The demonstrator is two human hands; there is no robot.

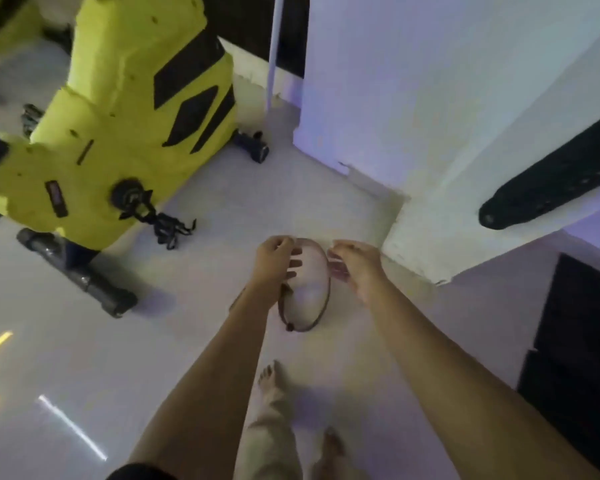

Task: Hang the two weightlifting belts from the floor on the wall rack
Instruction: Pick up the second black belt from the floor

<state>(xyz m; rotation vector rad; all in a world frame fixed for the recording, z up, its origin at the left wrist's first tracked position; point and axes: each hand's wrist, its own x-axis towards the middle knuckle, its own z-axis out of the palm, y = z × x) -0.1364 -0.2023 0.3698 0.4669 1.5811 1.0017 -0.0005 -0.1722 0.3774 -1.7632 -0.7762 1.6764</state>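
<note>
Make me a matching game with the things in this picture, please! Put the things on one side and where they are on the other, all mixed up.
Things:
1. black belt
2. looped belt
3. yellow machine
4. bare foot

Places:
A. on the pale floor at upper left
B. against the white wall at right
C. between the left hand and right hand
D. below the arms, near the bottom of the view

Pairs: 1-B, 2-C, 3-A, 4-D
</note>
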